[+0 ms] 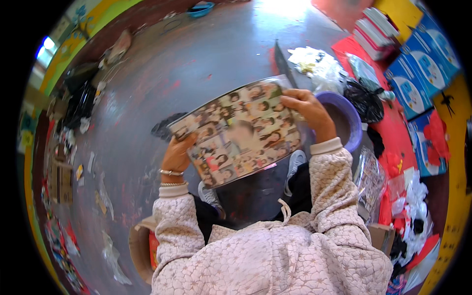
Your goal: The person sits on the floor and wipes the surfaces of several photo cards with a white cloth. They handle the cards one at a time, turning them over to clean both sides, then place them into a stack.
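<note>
A flat rectangular photo-printed sheet (255, 130), covered with many small pictures of people, is held out tilted in front of me. Its left edge is gripped by my left hand (178, 153), thumb on the printed face and the other fingers hidden behind. My right hand (309, 110) is closed on the upper right corner, higher than the left. A thin edge shows along the top and lower right, so it may be several layers or a sleeve; I cannot tell which. Below it, my shoes (295, 167) rest on the floor.
Beside my right hand stands a purple basin (350, 120). White plastic bags (317, 64) and a black bag (364, 101) lie beyond it. Blue boxes (418, 73) line the right wall. An open cardboard box (141, 248) is near my left elbow. Plastic scraps (114, 258) litter the left floor.
</note>
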Demonstrator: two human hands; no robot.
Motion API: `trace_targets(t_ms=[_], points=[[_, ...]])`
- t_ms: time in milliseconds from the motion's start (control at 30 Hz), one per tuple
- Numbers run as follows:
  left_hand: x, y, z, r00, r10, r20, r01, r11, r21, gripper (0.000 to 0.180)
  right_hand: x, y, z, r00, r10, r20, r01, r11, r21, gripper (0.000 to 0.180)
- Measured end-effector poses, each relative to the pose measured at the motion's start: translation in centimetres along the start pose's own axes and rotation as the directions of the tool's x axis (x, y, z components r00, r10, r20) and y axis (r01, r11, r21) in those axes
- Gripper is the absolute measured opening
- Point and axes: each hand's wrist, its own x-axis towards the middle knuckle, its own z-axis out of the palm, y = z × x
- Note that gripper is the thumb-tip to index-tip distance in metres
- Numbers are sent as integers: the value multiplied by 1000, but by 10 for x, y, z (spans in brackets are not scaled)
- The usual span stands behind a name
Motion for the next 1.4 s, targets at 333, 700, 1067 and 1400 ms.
trace_targets(t_ms=[333,700,1067,1400], points=[[-4,-1,36,998,2,66,10,984,-175,24,-2,8,-34,893,-6,-450,108,974,200,14],[8,-18,66,892,383,238,-447,683,577,20,22,-19,148,474,-880,-47,703,410,-581,21],[3,-21,8,989,148,13,-147,988,-48,28,40,27,18,615,-676,-406,-27,496,-868,21],[0,-8,10,996,41,84,-29,990,-140,36,31,58,-49,988,6,-156,116,638,761,48]])
